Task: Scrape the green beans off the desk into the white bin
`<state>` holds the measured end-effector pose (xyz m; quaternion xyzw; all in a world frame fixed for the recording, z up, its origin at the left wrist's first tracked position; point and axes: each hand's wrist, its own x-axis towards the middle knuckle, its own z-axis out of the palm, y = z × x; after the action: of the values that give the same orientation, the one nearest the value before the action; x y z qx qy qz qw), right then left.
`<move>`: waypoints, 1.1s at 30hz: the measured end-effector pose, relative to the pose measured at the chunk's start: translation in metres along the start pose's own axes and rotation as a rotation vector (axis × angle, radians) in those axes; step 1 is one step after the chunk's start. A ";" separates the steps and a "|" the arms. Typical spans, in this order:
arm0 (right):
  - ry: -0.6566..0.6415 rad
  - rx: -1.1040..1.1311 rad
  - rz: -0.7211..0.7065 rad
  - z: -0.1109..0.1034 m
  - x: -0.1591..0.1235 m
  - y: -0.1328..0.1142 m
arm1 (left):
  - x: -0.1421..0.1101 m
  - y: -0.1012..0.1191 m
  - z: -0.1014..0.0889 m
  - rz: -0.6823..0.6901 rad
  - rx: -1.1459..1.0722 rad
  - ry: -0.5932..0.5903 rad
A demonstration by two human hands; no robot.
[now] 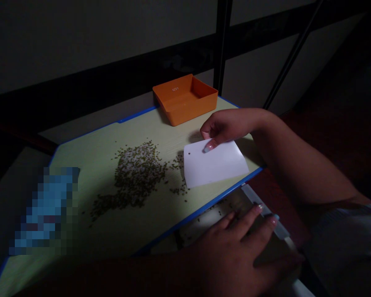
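Note:
My right hand (227, 126) pinches the top edge of a white flat scraper (214, 163) between thumb and curled fingers. The scraper has a small hole in one corner and is tilted over the pale yellow-green tabletop (89, 156). Left of it lies a loose pile of small dark-green grains (139, 173), with a few scattered against the scraper's left edge. Below the blue table edge, my left hand (235, 251) is spread palm down over a translucent container (264, 210), fingertips touching its rim. Some dark grains show inside the container.
An orange open-topped tray (185, 109) stands at the tabletop's far edge. A blue pixelated item (48, 210) lies at the left edge. A panelled cabinet front (105, 45) rises close behind the table. The room is dim, with dark reddish flooring at right.

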<state>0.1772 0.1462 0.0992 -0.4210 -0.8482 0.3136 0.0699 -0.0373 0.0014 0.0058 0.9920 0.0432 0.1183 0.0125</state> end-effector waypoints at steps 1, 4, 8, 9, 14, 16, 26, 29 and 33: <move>-0.003 -0.002 -0.004 0.000 0.000 0.000 | 0.000 0.001 0.000 -0.009 -0.005 0.002; -0.009 -0.009 -0.004 0.002 0.001 -0.001 | 0.001 0.002 0.001 -0.028 -0.003 0.003; -0.025 -0.005 -0.017 0.005 0.003 -0.001 | 0.001 0.001 0.000 -0.029 -0.008 0.010; -0.031 -0.003 -0.021 0.005 0.004 -0.001 | 0.001 0.001 0.000 -0.027 -0.012 0.015; -0.042 -0.007 -0.038 0.006 0.004 -0.002 | 0.001 0.000 0.000 -0.022 -0.031 0.001; -0.033 -0.007 -0.041 0.007 0.004 -0.003 | 0.001 0.000 0.000 -0.027 -0.043 -0.006; -0.002 0.049 -0.119 0.019 0.013 -0.007 | 0.001 -0.006 -0.010 0.045 -0.037 -0.062; 0.012 0.071 -0.148 0.021 0.015 -0.007 | 0.002 -0.007 -0.012 0.062 -0.040 -0.090; 0.017 0.095 -0.194 0.024 0.017 -0.009 | 0.001 -0.007 -0.012 0.068 -0.055 -0.092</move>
<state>0.1512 0.1433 0.0828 -0.3359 -0.8684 0.3419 0.1270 -0.0397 0.0086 0.0179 0.9965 0.0053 0.0741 0.0377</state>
